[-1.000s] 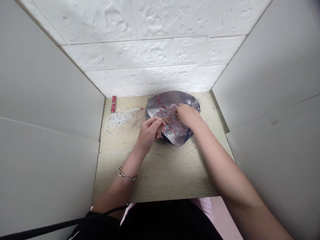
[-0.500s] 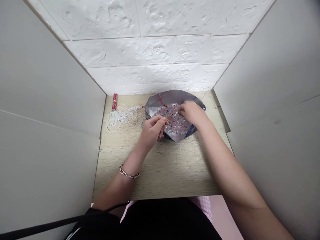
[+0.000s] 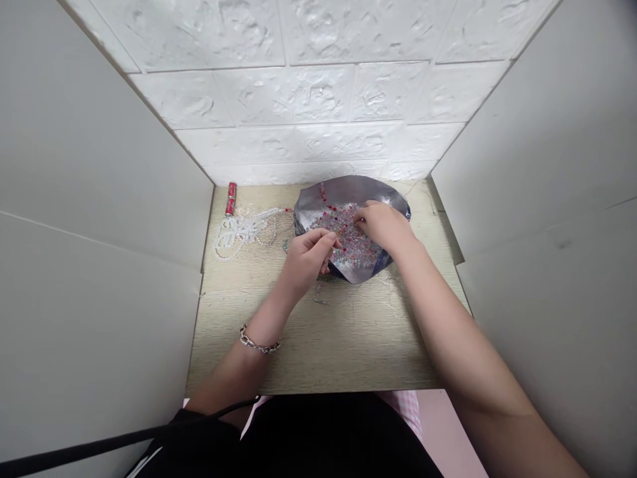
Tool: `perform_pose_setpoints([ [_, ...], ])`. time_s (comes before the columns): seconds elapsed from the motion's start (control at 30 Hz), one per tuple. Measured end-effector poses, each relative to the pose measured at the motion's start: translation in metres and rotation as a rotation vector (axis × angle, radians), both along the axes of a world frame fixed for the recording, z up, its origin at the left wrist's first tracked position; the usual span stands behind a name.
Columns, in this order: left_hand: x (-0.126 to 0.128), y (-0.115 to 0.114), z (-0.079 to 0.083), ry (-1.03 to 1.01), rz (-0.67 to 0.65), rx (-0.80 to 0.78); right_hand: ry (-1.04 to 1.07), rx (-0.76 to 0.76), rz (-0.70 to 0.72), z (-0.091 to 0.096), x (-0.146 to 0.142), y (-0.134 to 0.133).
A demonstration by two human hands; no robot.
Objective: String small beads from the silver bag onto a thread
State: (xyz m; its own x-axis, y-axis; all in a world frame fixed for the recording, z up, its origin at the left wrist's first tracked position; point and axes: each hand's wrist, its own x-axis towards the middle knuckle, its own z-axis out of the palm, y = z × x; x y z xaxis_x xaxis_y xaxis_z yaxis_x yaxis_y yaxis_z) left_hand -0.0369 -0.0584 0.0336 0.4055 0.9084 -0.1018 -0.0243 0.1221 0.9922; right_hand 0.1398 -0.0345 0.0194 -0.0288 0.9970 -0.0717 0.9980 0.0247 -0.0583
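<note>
A silver-lined bag (image 3: 354,188) lies opened out on the wooden tabletop, holding a heap of small pink, red and clear beads (image 3: 365,255). At its near left edge is my left hand (image 3: 309,259), thumb and forefinger pinched together; what they hold is too small to make out. My right hand (image 3: 383,224) reaches in from the right with its fingertips closed together at the beads, and whatever is between them is hidden. A short string of red beads (image 3: 324,196) rests against the bag's far inner side. Some small beads (image 3: 319,290) hang or lie just below my left hand.
White beaded strands (image 3: 239,232) lie in loops at the left, beside a red cylinder (image 3: 231,198). Thin clear threads (image 3: 391,292) are scattered near the bag. Grey panels (image 3: 99,279) stand on both sides, and a white brick-patterned wall (image 3: 298,99) closes the back.
The view has shifted slightly. Both hands keep nearly the same places and the same pinched shapes at the bag.
</note>
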Motion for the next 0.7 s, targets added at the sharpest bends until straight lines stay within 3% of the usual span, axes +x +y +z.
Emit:
perform_pose_setpoints([
  [0.4,0.001,0.0,-0.001,0.01,0.016,-0.015,-0.081,0.019,0.008,-0.001,-0.012,-0.005],
  [0.6,0.0,-0.001,0.005,0.011,0.069,-0.081,0.292,0.297,-0.075,0.008,-0.009,-0.014],
  [0.7,0.0,-0.002,0.007,0.034,0.067,-0.067,0.544,0.351,-0.097,0.011,-0.016,-0.024],
])
